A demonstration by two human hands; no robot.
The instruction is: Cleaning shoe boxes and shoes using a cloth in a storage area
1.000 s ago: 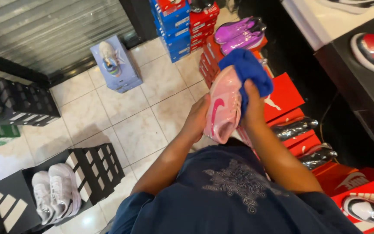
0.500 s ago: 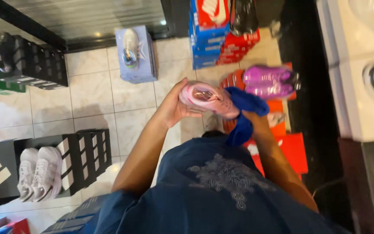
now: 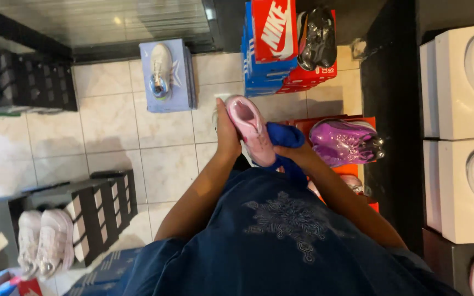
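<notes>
A pink sneaker (image 3: 250,127) is held in front of my chest, its opening turned up. My left hand (image 3: 227,136) grips its left side. My right hand (image 3: 293,153) presses a blue cloth (image 3: 284,138) against the sneaker's right side; the fingers are mostly hidden by the cloth. Just right of the hands a shiny purple sneaker (image 3: 341,141) rests on a red shoebox (image 3: 325,120).
Stacked blue and red shoeboxes (image 3: 272,49) carry a black shoe (image 3: 318,37). A pale blue box (image 3: 168,77) holds a white shoe. Black boxes (image 3: 100,214) at lower left bear pale pink sneakers (image 3: 45,241). White display blocks (image 3: 459,82) stand at right.
My view swung further left and down. The pink sneaker turned from side-on to opening-up, and the blue cloth moved from over its top to its right side.
</notes>
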